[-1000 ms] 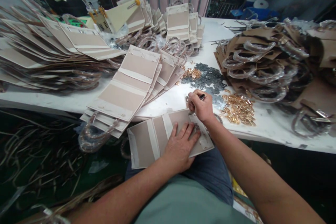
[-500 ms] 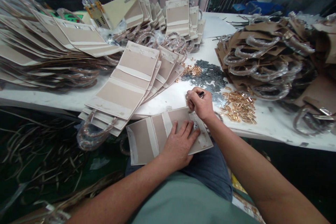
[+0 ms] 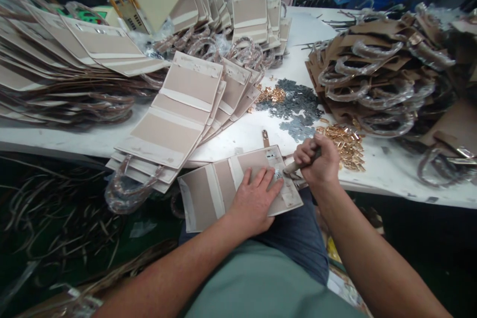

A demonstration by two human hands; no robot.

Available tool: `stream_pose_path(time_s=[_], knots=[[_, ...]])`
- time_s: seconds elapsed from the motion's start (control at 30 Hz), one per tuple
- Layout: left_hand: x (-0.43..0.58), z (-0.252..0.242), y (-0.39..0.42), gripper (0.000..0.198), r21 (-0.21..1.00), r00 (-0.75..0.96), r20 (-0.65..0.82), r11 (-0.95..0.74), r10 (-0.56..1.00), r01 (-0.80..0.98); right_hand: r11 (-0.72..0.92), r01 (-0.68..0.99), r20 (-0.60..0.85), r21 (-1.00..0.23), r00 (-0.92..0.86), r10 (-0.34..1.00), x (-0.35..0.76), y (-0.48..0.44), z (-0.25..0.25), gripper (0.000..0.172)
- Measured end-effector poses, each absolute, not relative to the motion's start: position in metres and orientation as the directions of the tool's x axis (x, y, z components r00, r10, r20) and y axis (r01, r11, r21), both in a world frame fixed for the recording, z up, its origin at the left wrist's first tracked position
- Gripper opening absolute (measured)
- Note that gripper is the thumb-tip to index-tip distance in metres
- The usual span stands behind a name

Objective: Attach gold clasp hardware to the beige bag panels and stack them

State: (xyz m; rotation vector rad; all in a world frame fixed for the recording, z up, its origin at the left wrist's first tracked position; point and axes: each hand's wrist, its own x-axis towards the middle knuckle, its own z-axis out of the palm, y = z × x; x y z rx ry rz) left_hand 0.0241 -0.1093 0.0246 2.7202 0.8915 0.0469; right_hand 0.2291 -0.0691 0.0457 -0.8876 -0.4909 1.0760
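A beige panel (image 3: 201, 194) with pale strips lies across my lap against the table edge. My left hand (image 3: 253, 198) rests flat on it, fingers spread. My right hand (image 3: 318, 161) is wrapped round a tool (image 3: 292, 168), whose end meets the panel's right part beside small metal pieces. Just beyond the panel's top edge, a strap with a gold metal fitting (image 3: 265, 137) sticks out. Gold fittings (image 3: 345, 146) lie in a heap past my right hand, and dark flat metal plates (image 3: 298, 102) are spread behind.
Stacked beige panels with wrapped handles (image 3: 179, 104) stand left of centre on the white table (image 3: 231, 145). A larger stack (image 3: 85, 54) is at the far left. Brown bag parts with wrapped handles (image 3: 372, 64) are piled on the right. Dark strips (image 3: 70, 213) cover the floor.
My right hand has moved right and slightly down from the panel's top edge, now gripping the tool in a fist. The gold fitting on the strap has come into view. My left hand stays on the panel.
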Motion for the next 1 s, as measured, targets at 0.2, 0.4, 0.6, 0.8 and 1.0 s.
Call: stream_pose_path(time_s=[0.2, 0.4, 0.6, 0.8, 1.0], knots=[[0.024, 0.024, -0.108, 0.09, 0.272, 0.82, -0.043, -0.783, 0.571, 0.559, 0.217, -0.659, -0.18, -0.721, 0.479, 0.859, 0.235, -0.072, 0.023, 0.042], [0.023, 0.02, -0.106, 0.092, 0.288, 0.824, -0.04, -0.783, 0.566, 0.551, 0.229, -0.654, -0.198, -0.721, 0.512, 0.836, 0.231, -0.068, 0.021, 0.042], [0.022, 0.022, -0.104, 0.089, 0.321, 0.823, -0.026, -0.775, 0.568, 0.545, 0.194, -0.463, -0.049, -0.865, 0.463, 0.885, 0.209, -0.069, 0.034, 0.038], [0.021, 0.02, -0.106, 0.087, 0.366, 0.814, 0.007, -0.759, 0.581, 0.538, 0.209, 0.253, 0.254, -0.945, 0.16, 0.954, 0.176, -0.08, 0.05, 0.035], [0.018, 0.014, -0.11, 0.091, 0.356, 0.81, 0.02, -0.761, 0.586, 0.542, 0.169, 0.102, 0.186, -0.98, 0.193, 0.963, 0.178, -0.077, 0.055, 0.043]])
